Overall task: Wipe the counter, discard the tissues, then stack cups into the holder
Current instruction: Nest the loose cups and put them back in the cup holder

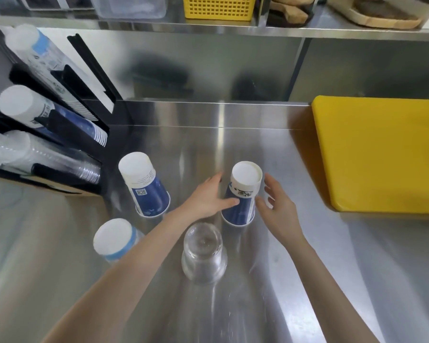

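On the steel counter [270, 149], head view only: four cups stand upside down, bases up, long axes vertical. Dark blue paper cup [242, 194] sits mid-counter between both hands; a second dark blue paper cup [146, 185] is to its left, a light blue paper cup [114, 240] nearer the camera on the left, and a clear plastic cup [203, 254] closest, just in front of the hands.

Left hand [207, 198] has thumb and fingers curved onto the cup's left wall, touching, a loose wrap and not a clench. Right hand [276, 203] is spread and relaxed just beside the right wall, gripping nothing (contact not visible).

No tissues in sight, so I judge we're in the stacking step.

Cup holder [60, 134] at far left carries angled stacks, bases pointing up and toward the camera; the middle slot holds matching blue cups.

To do it well: grip mid-wall, don't crush the paper, lift straight off the counter, tilt the axis to match the slot, and nest it over the blue stack's base. Yellow cutting board [382, 154] lies well apart on the right.
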`<state>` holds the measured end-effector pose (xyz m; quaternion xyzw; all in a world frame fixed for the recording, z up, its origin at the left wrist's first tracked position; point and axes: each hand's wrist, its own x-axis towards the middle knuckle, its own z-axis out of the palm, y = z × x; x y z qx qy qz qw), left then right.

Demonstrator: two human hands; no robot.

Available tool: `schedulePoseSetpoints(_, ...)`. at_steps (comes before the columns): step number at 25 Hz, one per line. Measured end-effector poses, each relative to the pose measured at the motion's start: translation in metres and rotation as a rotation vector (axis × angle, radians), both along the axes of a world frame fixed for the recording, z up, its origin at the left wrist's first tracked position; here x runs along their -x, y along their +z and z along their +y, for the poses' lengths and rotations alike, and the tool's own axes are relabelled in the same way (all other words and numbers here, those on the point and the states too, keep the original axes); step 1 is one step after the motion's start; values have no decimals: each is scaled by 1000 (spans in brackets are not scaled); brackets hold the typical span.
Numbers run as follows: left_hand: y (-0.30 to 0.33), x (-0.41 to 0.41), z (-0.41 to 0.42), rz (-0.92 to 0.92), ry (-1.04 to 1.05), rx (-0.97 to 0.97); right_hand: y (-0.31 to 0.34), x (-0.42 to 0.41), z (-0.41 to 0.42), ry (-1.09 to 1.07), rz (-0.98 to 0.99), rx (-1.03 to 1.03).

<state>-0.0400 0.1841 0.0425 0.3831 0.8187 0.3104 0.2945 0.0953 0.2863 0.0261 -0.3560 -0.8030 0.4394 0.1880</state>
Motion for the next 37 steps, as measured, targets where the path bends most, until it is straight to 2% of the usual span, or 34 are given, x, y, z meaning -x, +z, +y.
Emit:
schedulePoseSetpoints(8, -1, 4, 8, -43, 17, -92, -5, 10, 3, 60, 17, -8)
schedulePoseSetpoints(14, 34, 4, -13, 86, 66, -214, 31, 17, -10, 122, 105, -55)
schedulePoseSetpoints(19, 72, 15, -51, 236, 200, -394, 77, 43, -35, 228, 192, -69)
schedulePoseSetpoints(25, 97, 49, -102, 309, 370, -477, 119, 89, -72, 391, 288, -92)
schedulePoseSetpoints(31, 94, 82, -130, 357, 458, -483, 128, 133, -95, 492, 259, -95)
schedulePoseSetpoints(37, 61, 100, -139, 275, 467, -411, 97, 151, -97, 516, 138, -82)
